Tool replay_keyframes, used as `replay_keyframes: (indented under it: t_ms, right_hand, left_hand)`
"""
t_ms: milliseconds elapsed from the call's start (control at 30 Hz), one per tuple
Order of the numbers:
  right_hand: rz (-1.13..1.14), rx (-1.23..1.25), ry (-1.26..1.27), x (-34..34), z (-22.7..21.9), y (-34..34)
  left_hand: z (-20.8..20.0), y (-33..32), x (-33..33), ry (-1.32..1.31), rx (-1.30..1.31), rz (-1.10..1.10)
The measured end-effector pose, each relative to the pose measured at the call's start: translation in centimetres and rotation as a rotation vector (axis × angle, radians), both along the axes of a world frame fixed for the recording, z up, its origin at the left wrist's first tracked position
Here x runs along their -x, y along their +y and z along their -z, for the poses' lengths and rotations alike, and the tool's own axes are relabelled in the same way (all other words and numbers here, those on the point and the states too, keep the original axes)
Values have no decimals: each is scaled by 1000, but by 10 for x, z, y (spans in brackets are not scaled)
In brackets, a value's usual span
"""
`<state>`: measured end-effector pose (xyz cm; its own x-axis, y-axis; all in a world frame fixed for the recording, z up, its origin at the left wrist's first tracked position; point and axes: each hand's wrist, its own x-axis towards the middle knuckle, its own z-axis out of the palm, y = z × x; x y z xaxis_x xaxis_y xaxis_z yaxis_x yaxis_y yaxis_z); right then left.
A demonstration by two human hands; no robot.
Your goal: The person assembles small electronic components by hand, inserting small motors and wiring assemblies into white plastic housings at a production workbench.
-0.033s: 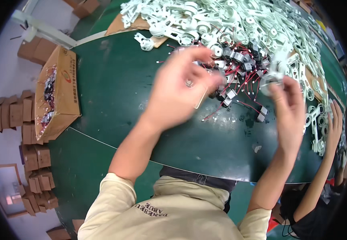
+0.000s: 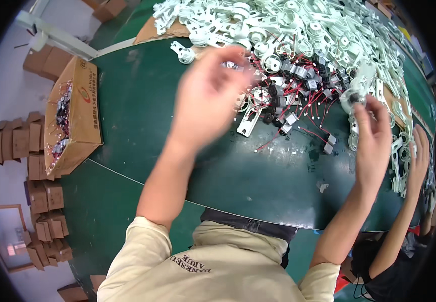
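We see the left hand (image 2: 205,100) blurred above the green table (image 2: 152,116), fingers bent; we cannot tell whether it grips anything. Just right of it lies a pale mint-white plastic arm with a slotted flat end (image 2: 248,123). Our right hand (image 2: 373,121) pinches a blurred, pale plastic piece with a round end (image 2: 349,100) between thumb and fingers, over the table's right side. Between the hands lie small grey-and-black motors with red wires (image 2: 301,73), a couple of them nearer. On the far side spreads a heap of pale mint-white plastic parts (image 2: 298,30). At left stands an open brown cardboard box (image 2: 87,103) containing similar motors; at far right, a co-worker's hand (image 2: 419,156) reaches beside more pale parts.
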<state>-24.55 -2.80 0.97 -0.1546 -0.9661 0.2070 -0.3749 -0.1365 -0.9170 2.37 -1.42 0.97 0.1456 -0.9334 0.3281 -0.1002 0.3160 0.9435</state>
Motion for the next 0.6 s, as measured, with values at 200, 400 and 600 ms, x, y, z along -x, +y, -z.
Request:
replay_keyframes:
  t_ms: [200, 400, 600]
  right_hand:
    - [-127, 3, 233, 2, -15, 3]
    - [-365, -19, 620, -18, -3, 12]
    - [-409, -5, 746, -27, 8, 16]
  left_hand:
    - [36, -43, -113, -717, -88, -578]
    - [45, -56, -112, -956, -453, -569]
    - [38, -35, -111, -1071, -548, -713]
